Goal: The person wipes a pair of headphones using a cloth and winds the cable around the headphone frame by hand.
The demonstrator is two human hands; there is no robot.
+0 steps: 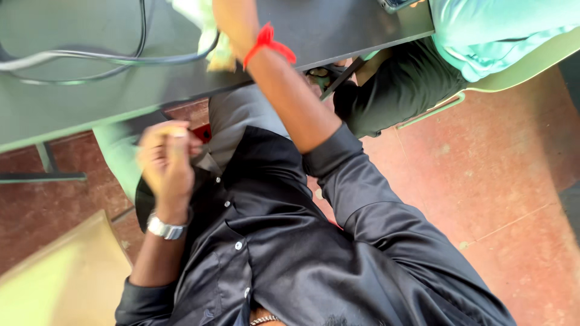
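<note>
My right hand, with a red thread around the wrist, reaches out to the dark grey table and is closed on a pale crumpled cloth at the table's near edge. The fingers are partly cut off by the top of the view. My left hand, blurred and wearing a silver watch, is held curled in front of my dark shirt by my waist. A small red object shows just beside its fingers; I cannot tell whether the hand touches it.
Grey and black cables loop across the table. Another person in a teal shirt and dark trousers sits on a pale green chair at the upper right. A yellowish chair is at the lower left, over reddish floor.
</note>
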